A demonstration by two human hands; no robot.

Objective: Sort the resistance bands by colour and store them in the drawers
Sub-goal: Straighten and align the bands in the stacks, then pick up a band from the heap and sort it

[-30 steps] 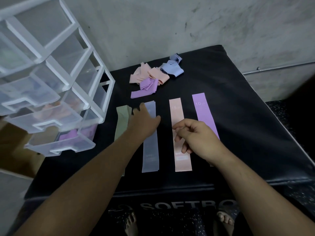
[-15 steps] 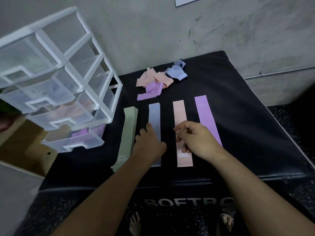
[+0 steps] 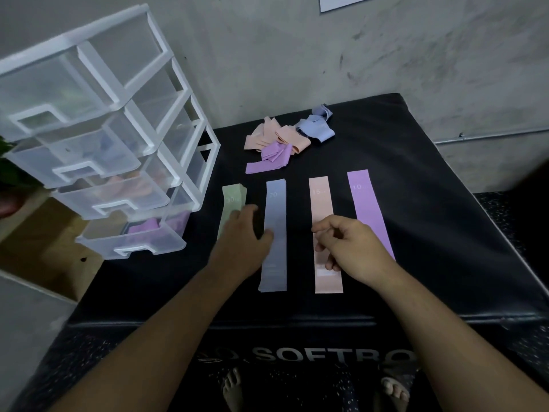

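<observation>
Four stacks of flat resistance bands lie side by side on a black mat (image 3: 439, 233): green (image 3: 233, 195), blue (image 3: 275, 263), peach (image 3: 319, 200) and purple (image 3: 364, 203). My left hand (image 3: 243, 236) rests on the lower part of the green stack, fingers stretched forward over it and thumb touching the blue band's edge. Over the peach band my right hand (image 3: 350, 245) hovers with fingers loosely curled, holding nothing. A clear plastic drawer unit (image 3: 178, 162) stands at the left with several drawers pulled out; the bottom drawer (image 3: 130, 248) holds purple bands.
Behind the flat stacks lies a loose heap of crumpled bands: peach (image 3: 264, 138), purple (image 3: 271, 162) and blue (image 3: 315, 130). A grey wall backs the mat. A wooden surface (image 3: 44, 254) lies under the drawers. My feet show below the mat's front edge.
My left hand has slid left, from the blue band onto the green stack. My right hand has stayed over the peach band. The view has tilted, showing more of the drawers.
</observation>
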